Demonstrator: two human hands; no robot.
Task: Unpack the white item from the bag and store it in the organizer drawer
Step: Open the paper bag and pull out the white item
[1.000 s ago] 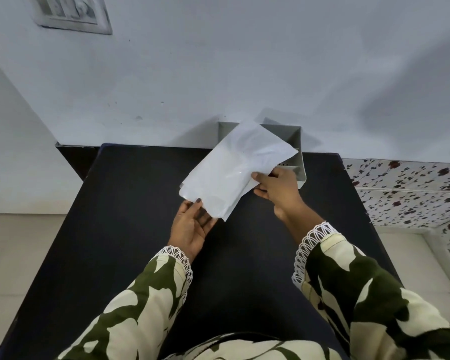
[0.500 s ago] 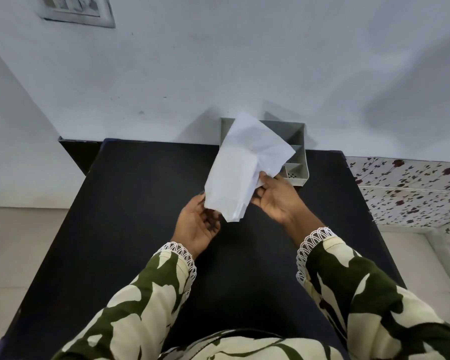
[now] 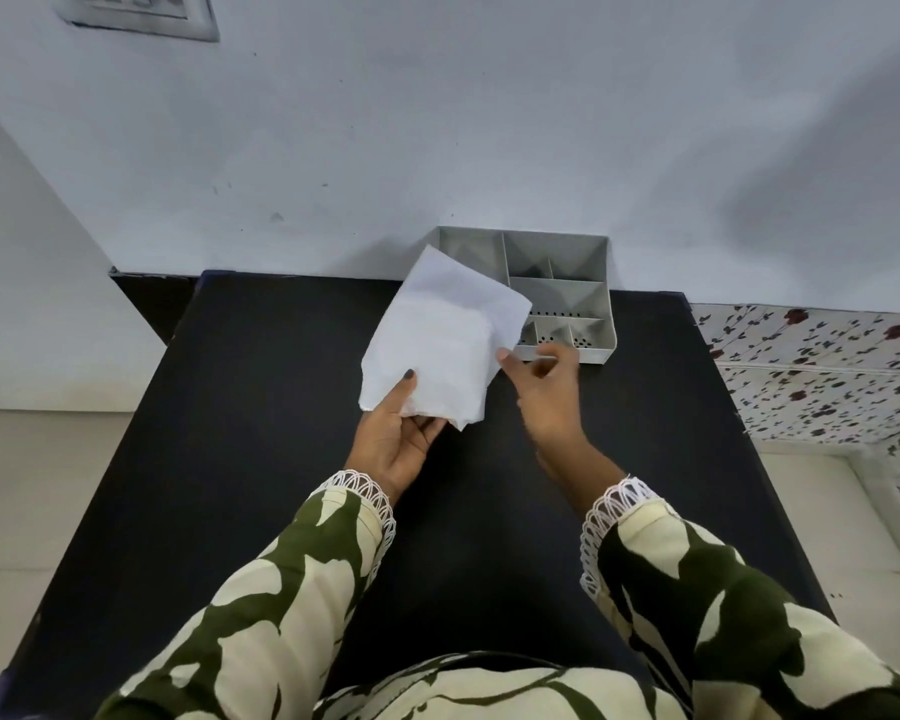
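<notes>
A white translucent bag point(image 3: 440, 335) is held upright above the black table, with a paler rectangular shape showing through it. My left hand point(image 3: 393, 439) grips the bag's lower edge, thumb on its front. My right hand point(image 3: 544, 387) is just to the right of the bag, fingers apart, its thumb tip near the bag's right edge; whether it touches is unclear. A grey organizer point(image 3: 580, 309) with several compartments stands at the table's far edge against the wall, partly hidden by the bag.
The black table point(image 3: 261, 459) ends at a grey wall behind. A floral-patterned surface point(image 3: 822, 371) lies to the right, pale floor to the left. A switch plate point(image 3: 141, 13) is on the wall at top left.
The bag has turned more upright and shifted left, uncovering more of the organizer. My right hand has let go of the bag's edge and opened beside it; my left hand moved up onto the bag.
</notes>
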